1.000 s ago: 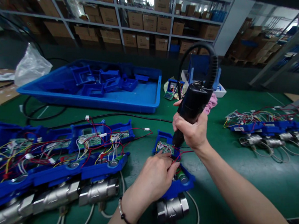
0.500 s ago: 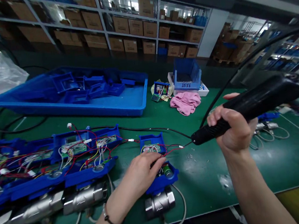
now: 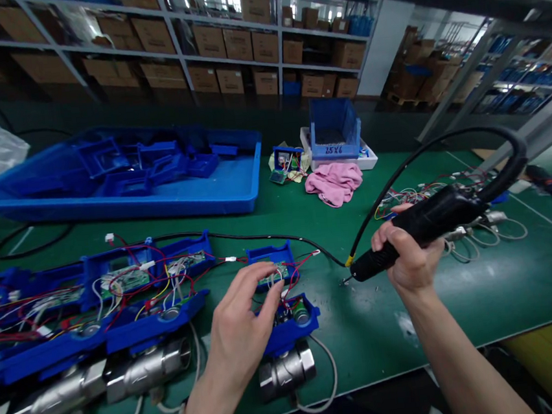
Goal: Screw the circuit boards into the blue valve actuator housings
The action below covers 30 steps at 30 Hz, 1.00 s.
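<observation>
Right hand is clamping round the black power driver, its nose pointing down and left of the grip. The thin bit is sitting at or just above the bench among tiny metal pieces, probably screws; cannot tell whether one is on the tip. Left hand is curving with thumb and fingers apart, apparently pinching nothing, over the opened blue housing, left of the driver grip. The housing's upper frame is lying just beyond the left fingertips; a metal valve is showing on the near side.

Risks, as judged: a tilted bit could be scattering the loose pieces; a low pass leftward could be snagging the red wires trailing between both hands and tugging a connector; a knock from the left thumb could be shifting the frame.

Around: a black cable is running beyond the left hand toward the driver's nose, the likeliest obstruction. Wired housings are crowding left of the left hand. Beyond both hands, a blue tray, pink cloth and blue bin are standing well apart.
</observation>
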### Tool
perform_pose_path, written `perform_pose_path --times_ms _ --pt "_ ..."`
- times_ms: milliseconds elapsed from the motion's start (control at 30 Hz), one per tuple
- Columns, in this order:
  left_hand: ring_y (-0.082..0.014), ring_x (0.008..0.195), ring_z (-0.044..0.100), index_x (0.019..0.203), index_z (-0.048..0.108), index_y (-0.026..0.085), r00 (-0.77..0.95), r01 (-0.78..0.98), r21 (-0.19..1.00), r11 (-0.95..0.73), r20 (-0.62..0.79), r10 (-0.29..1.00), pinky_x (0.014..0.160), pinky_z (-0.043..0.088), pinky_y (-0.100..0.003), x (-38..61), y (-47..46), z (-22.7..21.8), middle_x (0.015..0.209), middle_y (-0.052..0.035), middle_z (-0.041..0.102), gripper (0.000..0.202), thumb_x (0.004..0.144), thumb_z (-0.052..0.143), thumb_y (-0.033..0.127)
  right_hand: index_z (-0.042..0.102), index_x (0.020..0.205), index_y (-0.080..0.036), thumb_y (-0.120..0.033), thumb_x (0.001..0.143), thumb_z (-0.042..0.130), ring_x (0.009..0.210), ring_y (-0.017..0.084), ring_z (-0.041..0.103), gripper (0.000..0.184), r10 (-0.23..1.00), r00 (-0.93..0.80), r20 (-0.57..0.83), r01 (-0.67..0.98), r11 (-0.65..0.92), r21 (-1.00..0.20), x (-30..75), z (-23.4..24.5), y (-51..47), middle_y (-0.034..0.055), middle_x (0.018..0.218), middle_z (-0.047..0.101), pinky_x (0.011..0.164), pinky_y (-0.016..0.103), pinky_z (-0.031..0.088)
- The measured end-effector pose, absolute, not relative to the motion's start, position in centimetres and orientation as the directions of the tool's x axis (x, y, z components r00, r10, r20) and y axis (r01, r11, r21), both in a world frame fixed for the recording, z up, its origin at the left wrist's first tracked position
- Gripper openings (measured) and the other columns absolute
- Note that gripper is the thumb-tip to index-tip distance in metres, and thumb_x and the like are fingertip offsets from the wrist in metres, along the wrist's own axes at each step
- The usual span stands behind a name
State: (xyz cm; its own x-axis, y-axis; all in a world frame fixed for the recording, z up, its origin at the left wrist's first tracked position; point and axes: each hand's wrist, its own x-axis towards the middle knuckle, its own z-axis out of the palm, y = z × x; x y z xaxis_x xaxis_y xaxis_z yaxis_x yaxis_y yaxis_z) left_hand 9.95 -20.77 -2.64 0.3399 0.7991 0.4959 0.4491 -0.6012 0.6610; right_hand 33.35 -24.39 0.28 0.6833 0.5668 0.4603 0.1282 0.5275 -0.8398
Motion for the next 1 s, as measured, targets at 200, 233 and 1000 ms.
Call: perform_pose_path --times_ms 200,233,1000 --pt "-0.0134 0.085 0.06 0.087 0.061 0.017 0.318 0.396 0.657 -0.642 0.557 0.767 0.079 0.048 -0.028 10.1 -21.2 -2.1 0.087 -0.0022 0.062 0.004 0.085 0.059 0.014 0.054 0.088 -0.019 -0.019 0.066 0.065 0.04 0.011 0.048 0.025 0.563 0.731 0.387 0.042 0.528 -0.848 33.8 -0.2 -24.3 -0.0067 0.051 0.052 0.044 0.026 0.04" --pt "-0.0135 0.085 0.059 0.088 0.061 0.017 0.319 0.392 0.653 -0.649 0.565 0.761 0.079 0.048 -0.028 10.2 -21.3 -2.1 0.087 -0.0023 0.062 0.005 0.085 0.06 0.013 0.054 0.088 -0.019 -0.019 0.065 0.064 0.04 0.011 0.047 0.025 0.554 0.746 0.369 0.022 0.534 -0.845 33.8 0.1 -24.4 -0.0066 0.05 0.052 0.044 0.025 0.039" --pt "-0.015 0.078 0.059 0.079 0.067 0.024 0.495 0.449 0.546 -0.707 0.507 0.706 0.099 0.026 -0.046 11.4 -24.2 -2.0 0.076 0.0027 0.066 0.007 0.084 0.062 0.021 0.056 0.078 -0.019 -0.02 0.055 0.054 0.039 0.005 0.033 0.023 0.643 0.719 0.262 -0.247 0.589 -0.769 30.8 7.8 -27.4 -0.0073 0.048 0.036 0.04 0.019 0.028"
